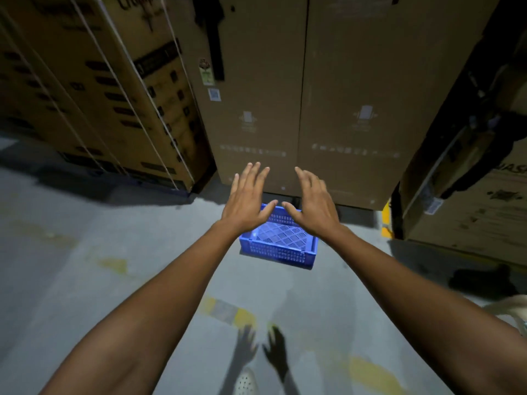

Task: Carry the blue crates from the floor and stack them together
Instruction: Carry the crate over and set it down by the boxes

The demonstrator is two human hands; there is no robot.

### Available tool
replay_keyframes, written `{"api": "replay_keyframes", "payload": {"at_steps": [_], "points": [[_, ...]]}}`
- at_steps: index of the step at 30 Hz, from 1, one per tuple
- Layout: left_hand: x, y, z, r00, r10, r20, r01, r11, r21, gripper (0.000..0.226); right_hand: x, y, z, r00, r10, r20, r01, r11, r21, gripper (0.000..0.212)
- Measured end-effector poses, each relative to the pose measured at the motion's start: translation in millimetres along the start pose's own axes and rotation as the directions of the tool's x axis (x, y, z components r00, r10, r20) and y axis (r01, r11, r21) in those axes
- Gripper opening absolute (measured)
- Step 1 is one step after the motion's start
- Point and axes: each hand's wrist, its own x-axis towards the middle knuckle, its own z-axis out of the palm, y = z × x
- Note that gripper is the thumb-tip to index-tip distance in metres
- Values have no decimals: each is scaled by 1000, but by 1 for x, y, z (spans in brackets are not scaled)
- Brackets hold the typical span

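Both arms reach forward into the middle of the frame. The left hand [246,201] and right hand [312,205] are spread wide with straight fingers, palms down, thumbs nearly meeting, and hold nothing. Just below them a single blue crate [281,252] sits upright on the grey floor [85,252], its open top and lattice bottom showing. The hands seem to hover above its far rim, though the blur makes contact hard to judge. Tall cardboard boxes [299,95] stand right behind the crate, with strapped boxes [99,95] at the upper left. Worn yellow markings [228,310] cross the lower centre, near the hands' shadows [262,354].
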Motion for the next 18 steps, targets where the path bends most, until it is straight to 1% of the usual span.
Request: {"api": "replay_keyframes", "payload": {"at_steps": [4,7,11,15,18], "points": [[-47,46,-18,990,-106,-93,108,994,16,78,-42,-6,-39,996,-85,-20,85,996,31,86],[-89,74,-30,984,-154,-95,158,987,42,77,-77,-17,-63,990,-141,-33,142,988,61,84],[-153,99,-54,967,-230,-108,240,966,92,77,-124,-40,-78,979,-201,-12,201,973,114,85],[-224,113,-86,943,-298,-148,320,933,163,76,-173,-84,-79,957,-289,-5,286,944,164,84],[-290,114,-117,919,-347,-189,382,904,195,73,-218,-134,-81,930,-367,-12,360,907,220,83]]}}
